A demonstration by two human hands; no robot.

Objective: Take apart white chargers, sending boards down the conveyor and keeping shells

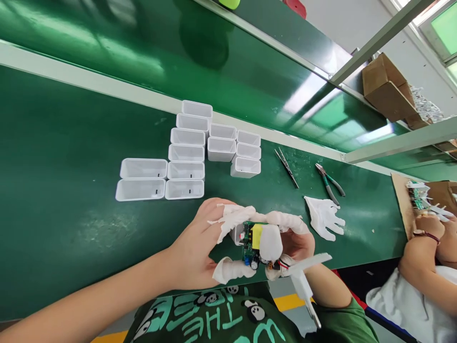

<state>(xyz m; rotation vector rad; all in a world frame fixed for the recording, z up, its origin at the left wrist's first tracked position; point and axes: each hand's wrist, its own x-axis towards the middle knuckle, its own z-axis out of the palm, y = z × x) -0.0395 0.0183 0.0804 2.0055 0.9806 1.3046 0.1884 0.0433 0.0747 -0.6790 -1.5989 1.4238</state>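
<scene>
Near the table's front edge I hold a green circuit board with a yellow block, a white rounded part and small components on it. My left hand is closed on its left side, thumb below and fingers above. My right hand grips the right side. White coverings wrap several fingers of both hands. A white plastic housing shows partly behind the board, mostly hidden by my left fingers. Red and black wires run from the board toward a white plug-like piece, which hangs out at the lower right.
Several white open boxes stand in rows ahead of my hands. Tweezers, green-handled cutters and a white glove lie to the right. A co-worker's hands hold parts at far right. A shelf runs along the back.
</scene>
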